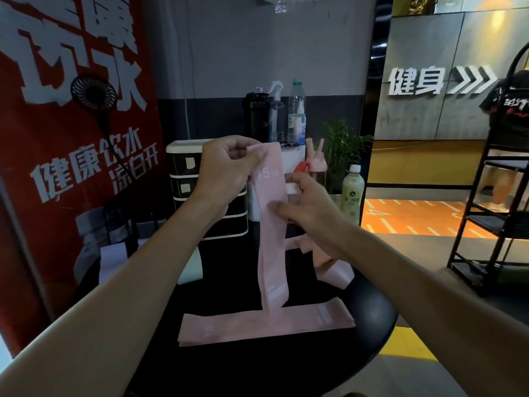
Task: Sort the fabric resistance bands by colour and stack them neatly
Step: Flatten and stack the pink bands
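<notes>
My left hand (226,164) pinches the top end of a pink fabric band (272,247) and holds it up, so that it hangs straight down to the round black table (286,365). My right hand (309,207) touches the hanging band halfway down, fingers stretched across it. The band's lower end meets a flat stack of pink bands (229,328) lying crosswise near the table's front. More pink bands (335,270) lie loose in a heap behind my right wrist. A pale lilac band (113,262) hangs at the table's left side.
A black and white drawer unit (183,179) stands at the back of the table, with spray bottles (276,116), a pink cup (316,164), a plant (340,150) and a drink bottle (353,190) near it. A black shelf rack (498,224) stands right. A red banner (71,138) fills the left.
</notes>
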Demonstrator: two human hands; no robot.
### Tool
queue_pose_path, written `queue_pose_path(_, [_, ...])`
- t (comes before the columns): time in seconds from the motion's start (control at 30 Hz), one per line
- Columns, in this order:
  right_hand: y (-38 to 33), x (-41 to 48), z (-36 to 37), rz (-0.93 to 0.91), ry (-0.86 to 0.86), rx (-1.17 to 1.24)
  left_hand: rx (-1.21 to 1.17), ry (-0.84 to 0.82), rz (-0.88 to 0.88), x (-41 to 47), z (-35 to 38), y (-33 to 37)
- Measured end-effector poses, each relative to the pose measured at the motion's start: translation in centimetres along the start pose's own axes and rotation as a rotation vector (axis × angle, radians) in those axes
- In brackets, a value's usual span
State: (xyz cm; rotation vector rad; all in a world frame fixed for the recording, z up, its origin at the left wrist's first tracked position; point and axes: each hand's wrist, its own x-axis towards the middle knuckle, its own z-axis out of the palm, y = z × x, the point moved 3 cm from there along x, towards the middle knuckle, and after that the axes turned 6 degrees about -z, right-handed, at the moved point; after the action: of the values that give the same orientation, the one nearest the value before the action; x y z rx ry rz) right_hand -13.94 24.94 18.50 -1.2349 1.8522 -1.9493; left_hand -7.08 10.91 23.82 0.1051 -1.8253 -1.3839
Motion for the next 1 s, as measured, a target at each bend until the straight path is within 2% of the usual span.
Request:
queue_pose_path(0.23, [3.5, -2.6, 0.3, 0.102, -0.134, 0.066, -0.139, 0.119, -0.107, 0.4, -2.4, -1.0])
queue_pose_path(0.33, [4.7, -3.9, -0.1, 0.130, -0.199, 0.066, -0.129, 0.144, -0.137, 0.3, -3.6, -2.0])
queue_pose_path(0.47, [6.1, -5.6, -0.9, 0.115, -0.303, -0.058, -0.103, 0.189, -0.174, 0.0, -5.2, -3.1])
queue_pose_path(0.63, [7.5, -7.5, -2.8, 0.204, -0.336, -0.003, -0.142, 0.251, -0.196, -0.7, -7.5, -4.5])
queue_pose_path(0.8, [8.5, -8.7, -5.2, 0.205, -0.272, -0.042, -0.106, 0.315, -0.221, -2.4, -9.5, -6.6])
queue_pose_path(1.0, [10.4, -9.4, -7.4, 0.286, 0.102, 0.085, 0.111, 0.294, -0.174, -7.4, -10.4, -9.8])
